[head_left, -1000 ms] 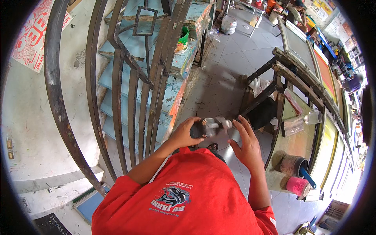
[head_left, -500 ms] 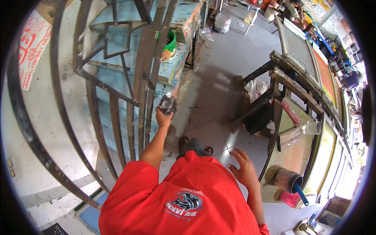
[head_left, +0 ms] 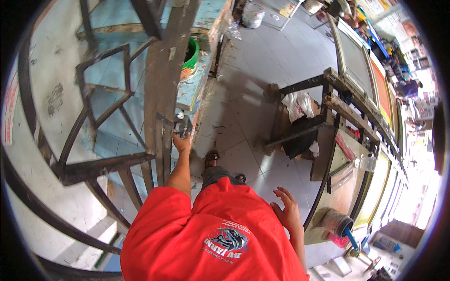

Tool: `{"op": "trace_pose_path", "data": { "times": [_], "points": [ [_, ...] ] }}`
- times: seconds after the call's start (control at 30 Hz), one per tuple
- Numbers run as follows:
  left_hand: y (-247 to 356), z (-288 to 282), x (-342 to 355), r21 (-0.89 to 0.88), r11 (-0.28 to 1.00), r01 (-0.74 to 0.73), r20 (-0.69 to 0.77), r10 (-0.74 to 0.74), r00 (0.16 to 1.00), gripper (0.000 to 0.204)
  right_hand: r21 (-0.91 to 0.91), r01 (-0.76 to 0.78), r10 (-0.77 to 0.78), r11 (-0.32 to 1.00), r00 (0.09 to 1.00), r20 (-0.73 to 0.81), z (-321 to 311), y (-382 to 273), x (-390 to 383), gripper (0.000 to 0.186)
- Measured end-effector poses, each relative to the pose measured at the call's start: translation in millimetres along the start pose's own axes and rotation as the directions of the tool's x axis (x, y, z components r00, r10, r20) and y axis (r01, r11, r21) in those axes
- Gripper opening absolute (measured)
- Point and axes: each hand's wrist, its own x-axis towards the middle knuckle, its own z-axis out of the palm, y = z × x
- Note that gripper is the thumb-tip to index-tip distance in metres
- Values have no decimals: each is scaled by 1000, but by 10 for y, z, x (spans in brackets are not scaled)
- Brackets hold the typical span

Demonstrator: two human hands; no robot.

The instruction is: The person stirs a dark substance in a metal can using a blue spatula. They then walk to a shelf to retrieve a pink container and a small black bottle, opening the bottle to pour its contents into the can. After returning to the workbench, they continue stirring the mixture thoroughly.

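Note:
My left hand [head_left: 182, 142] is closed round a small dark, see-through bottle [head_left: 183, 125] with a whitish cap. It holds the bottle upright, close beside the dark brown stair railing post [head_left: 161, 93]. Just beyond it, a green bucket [head_left: 190, 58] stands on a light blue, paint-marked step [head_left: 187, 99]. Nothing is in my right hand [head_left: 287, 210], which hangs to the right of my red shirt [head_left: 211, 243] with its fingers apart and slightly bent.
On the right runs a wooden rack [head_left: 347, 105] with framed screens [head_left: 358, 58]. A clear jug [head_left: 365, 164] and a dark tub [head_left: 336, 222] with a blue handle rest there. White cloth [head_left: 297, 105] lies beneath. Farther ahead, a pale bucket [head_left: 253, 16] stands on the tiled floor [head_left: 262, 61].
My view has shifted forward along the railing, which now looms larger at left. The bottle remains in my left hand, closer to the railing post. My right hand stays free.

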Motion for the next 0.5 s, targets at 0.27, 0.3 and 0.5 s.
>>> {"op": "trace_pose_path", "data": {
  "times": [0.27,0.3,0.5],
  "points": [
    [96,-111,214,213,976,47,16,-52,999,101,24,-140,141,990,989,-38,-41,-45,12,39],
    [86,-125,248,184,983,10,32,-16,999,103,44,-151,153,988,987,-57,-30,-40,-11,40],
    [275,-70,329,385,903,190,15,-212,977,111,146,-228,244,963,965,-100,1,-58,-226,40]
  ]
}}
